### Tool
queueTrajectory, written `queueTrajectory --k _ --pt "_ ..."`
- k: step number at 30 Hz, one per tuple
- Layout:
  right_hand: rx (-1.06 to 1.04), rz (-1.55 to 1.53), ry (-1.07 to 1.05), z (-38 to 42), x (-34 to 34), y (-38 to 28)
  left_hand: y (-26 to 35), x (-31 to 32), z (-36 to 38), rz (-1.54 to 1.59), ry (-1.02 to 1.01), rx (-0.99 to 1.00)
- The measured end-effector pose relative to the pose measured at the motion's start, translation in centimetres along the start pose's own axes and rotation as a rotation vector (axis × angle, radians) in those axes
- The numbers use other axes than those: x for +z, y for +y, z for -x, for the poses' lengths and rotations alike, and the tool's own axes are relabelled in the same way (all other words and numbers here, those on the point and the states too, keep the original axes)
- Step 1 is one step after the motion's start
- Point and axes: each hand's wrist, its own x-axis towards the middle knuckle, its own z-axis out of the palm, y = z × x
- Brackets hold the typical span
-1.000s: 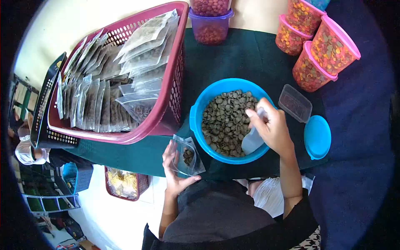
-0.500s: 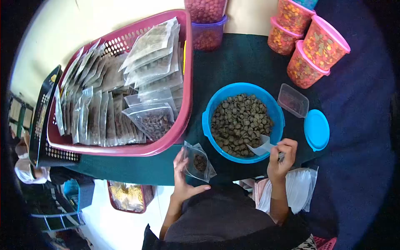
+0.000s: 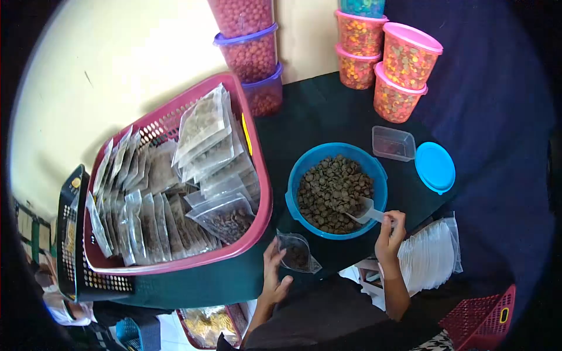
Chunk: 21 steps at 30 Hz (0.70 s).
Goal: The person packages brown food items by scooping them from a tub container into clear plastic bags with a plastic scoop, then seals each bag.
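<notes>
My right hand (image 3: 391,237) is closed on the handle of a translucent plastic scoop (image 3: 366,212). The scoop's bowl rests in the flat brown pellets (image 3: 331,193) that fill part of a round blue tub (image 3: 381,181). Left of the tub's near side, a clear plastic pouch (image 3: 298,251) stands tilted with its mouth apart and some dark pieces inside. The fingers of my left hand (image 3: 273,272) hold the pouch's left edge, while the thumb points away from it.
A maroon basket (image 3: 266,193) of filled pouches stands left, beside a black basket (image 3: 73,234). Behind are stacked purple-lidded tubs (image 3: 249,58) and pink-lidded tubs (image 3: 401,99). A clear box (image 3: 393,143), a blue lid (image 3: 435,168) and a stack of plastic bags (image 3: 430,257) lie right.
The view has shifted, showing more of the wall and stacked tubs. The scoop's bowl has turned among the pellets, and the pouch's mouth now looks wider.
</notes>
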Motion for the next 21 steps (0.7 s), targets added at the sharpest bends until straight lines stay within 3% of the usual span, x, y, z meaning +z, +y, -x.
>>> queueTrajectory --k 2,6,8,10,12,16,21 --pt "0.224 -0.081 0.018 0.9 0.3 0.5 0.1 -0.3 -0.2 -0.015 -0.026 -0.01" --pt "0.247 -0.068 0.044 1.6 1.1 0.3 0.5 -0.5 -0.6 -0.03 -0.026 -0.053" --pt "0.118 0.044 0.048 1.0 1.3 -0.5 0.2 -1.1 -0.7 -0.057 -0.049 -0.028" --pt "0.124 0.085 0.02 0.0 1.5 -0.8 0.3 -1.4 -0.8 -0.122 -0.155 0.001" --pt "0.121 0.124 -0.014 -1.2 1.5 -1.3 0.7 -1.6 -0.9 -0.128 -0.165 0.0" --pt "-0.096 0.264 -0.079 -4.4 1.1 -1.6 0.6 -1.6 -0.7 -0.045 -0.082 -0.027" --pt "-0.24 0.643 -0.425 -8.9 0.3 -2.6 1.1 -1.8 -0.7 -0.129 -0.083 -0.006"
